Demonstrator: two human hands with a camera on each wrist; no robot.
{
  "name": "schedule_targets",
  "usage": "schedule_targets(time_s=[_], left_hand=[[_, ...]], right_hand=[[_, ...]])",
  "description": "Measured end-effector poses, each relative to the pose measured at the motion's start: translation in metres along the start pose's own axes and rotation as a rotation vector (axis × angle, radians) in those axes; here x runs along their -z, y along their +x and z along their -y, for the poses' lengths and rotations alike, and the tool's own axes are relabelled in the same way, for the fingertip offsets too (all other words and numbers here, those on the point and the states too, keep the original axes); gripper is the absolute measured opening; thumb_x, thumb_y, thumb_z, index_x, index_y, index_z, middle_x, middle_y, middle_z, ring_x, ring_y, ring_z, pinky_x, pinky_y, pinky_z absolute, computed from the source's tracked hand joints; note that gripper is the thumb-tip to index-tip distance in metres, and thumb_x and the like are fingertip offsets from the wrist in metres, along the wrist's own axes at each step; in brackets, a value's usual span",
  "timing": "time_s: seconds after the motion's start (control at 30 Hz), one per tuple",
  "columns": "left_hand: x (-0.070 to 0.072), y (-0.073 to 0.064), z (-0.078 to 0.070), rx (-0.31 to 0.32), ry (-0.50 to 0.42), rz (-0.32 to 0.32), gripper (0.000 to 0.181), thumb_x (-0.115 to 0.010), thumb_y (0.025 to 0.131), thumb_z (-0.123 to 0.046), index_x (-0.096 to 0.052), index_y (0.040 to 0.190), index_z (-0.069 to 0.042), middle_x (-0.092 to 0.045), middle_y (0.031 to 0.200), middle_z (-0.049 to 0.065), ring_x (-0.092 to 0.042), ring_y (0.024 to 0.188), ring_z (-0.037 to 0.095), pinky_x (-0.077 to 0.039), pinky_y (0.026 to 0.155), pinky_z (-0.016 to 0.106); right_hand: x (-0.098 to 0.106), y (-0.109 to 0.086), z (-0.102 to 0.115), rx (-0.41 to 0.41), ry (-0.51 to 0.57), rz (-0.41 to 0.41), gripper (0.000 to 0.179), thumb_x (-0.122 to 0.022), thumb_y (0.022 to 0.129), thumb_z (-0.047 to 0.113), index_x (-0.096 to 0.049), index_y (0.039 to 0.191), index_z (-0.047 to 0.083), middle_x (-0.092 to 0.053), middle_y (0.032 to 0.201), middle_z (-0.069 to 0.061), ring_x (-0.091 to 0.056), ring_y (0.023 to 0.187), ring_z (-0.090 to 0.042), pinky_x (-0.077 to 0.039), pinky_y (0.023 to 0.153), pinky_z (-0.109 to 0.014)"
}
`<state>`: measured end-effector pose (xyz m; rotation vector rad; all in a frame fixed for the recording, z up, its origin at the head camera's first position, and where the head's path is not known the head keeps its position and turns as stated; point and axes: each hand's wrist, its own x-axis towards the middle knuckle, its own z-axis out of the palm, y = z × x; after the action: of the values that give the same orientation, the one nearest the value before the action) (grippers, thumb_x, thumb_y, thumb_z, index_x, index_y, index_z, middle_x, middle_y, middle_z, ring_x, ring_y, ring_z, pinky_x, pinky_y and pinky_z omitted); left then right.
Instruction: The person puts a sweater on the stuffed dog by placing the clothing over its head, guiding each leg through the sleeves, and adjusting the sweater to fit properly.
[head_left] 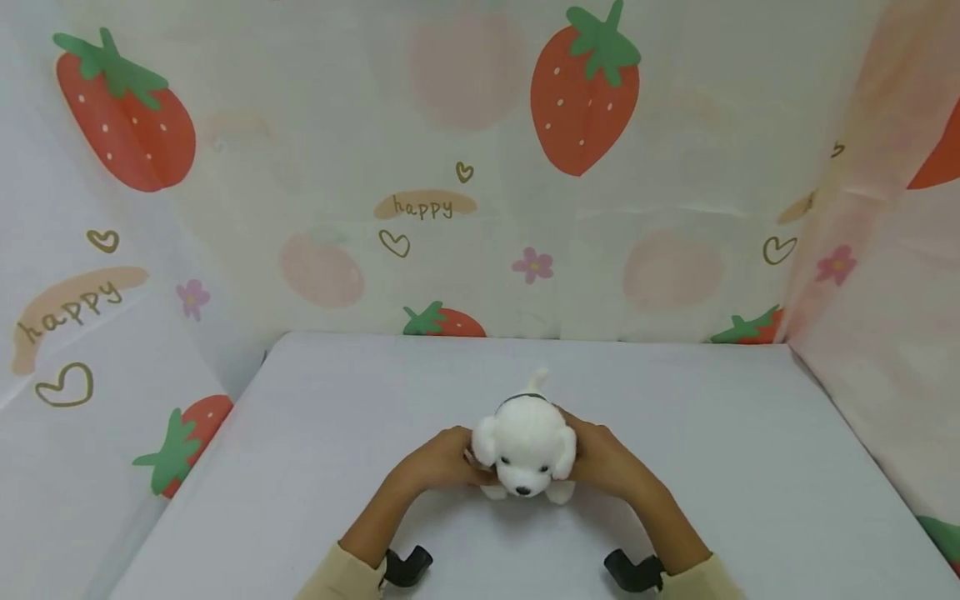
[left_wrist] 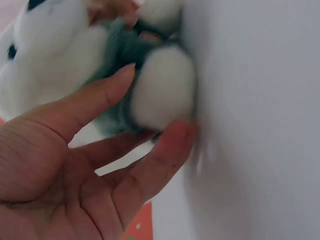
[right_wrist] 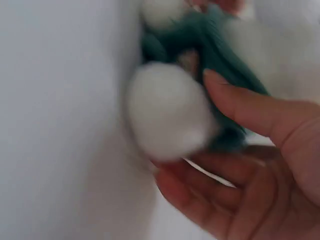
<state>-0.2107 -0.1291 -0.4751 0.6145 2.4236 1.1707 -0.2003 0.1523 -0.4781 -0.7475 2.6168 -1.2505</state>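
Observation:
A white plush dog (head_left: pixel 527 442) with floppy ears stands upright on the white table, facing the head camera, tail up behind. My left hand (head_left: pixel 453 458) grips one side of it and my right hand (head_left: pixel 600 457) the other. In the left wrist view, the thumb lies on the dog's dark green knitted garment (left_wrist: pixel 122 55) while fingertips curl round a round white paw (left_wrist: pixel 165 87). From the right wrist, the thumb presses the same green garment (right_wrist: pixel 220 60) and fingers reach under another paw (right_wrist: pixel 167 110). The dog's back and body are mostly hidden behind its head.
The white table (head_left: pixel 360 392) stretches around the dog on all sides. Behind it hangs a strawberry-print cloth (head_left: pixel 300 125), which also covers both sides. Black wrist mounts (head_left: pixel 408 567) stick out near the beige sleeves (head_left: pixel 341 575).

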Motion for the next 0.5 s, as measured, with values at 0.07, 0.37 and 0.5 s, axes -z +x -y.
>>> schedule_targets(time_s=[0.07,0.37,0.5], left_hand=[[0.009,-0.003,0.003,0.003,0.001,0.027,0.023,-0.081,0.082,-0.013,-0.073,0.103,-0.008,-0.07,0.092,0.0,-0.064,0.078,0.014,-0.054,0.067,0.032],[-0.002,0.009,0.022,0.005,-0.072,-0.106,0.025,-0.06,0.088,-0.001,-0.072,0.111,0.0,-0.07,0.086,0.004,-0.067,0.066,0.017,-0.055,0.06,0.029],[-0.012,0.013,0.023,0.03,-0.074,-0.164,0.022,-0.058,0.091,0.002,-0.071,0.109,0.001,-0.068,0.08,0.005,-0.065,0.06,0.018,-0.056,0.057,0.032]], right_hand=[[0.009,-0.002,-0.003,-0.027,0.083,0.09,0.075,-0.073,0.094,0.017,-0.035,0.159,0.013,-0.055,0.146,-0.013,-0.063,0.119,-0.028,-0.052,0.094,-0.048],[0.015,0.0,-0.014,-0.124,0.199,0.035,0.03,-0.057,0.1,0.008,-0.065,0.125,-0.007,-0.074,0.099,-0.011,-0.068,0.083,-0.023,-0.058,0.071,-0.037],[0.002,0.004,-0.014,-0.157,0.163,-0.05,0.023,-0.063,0.093,0.006,-0.072,0.112,-0.004,-0.075,0.096,-0.009,-0.066,0.076,-0.017,-0.055,0.064,-0.032]])
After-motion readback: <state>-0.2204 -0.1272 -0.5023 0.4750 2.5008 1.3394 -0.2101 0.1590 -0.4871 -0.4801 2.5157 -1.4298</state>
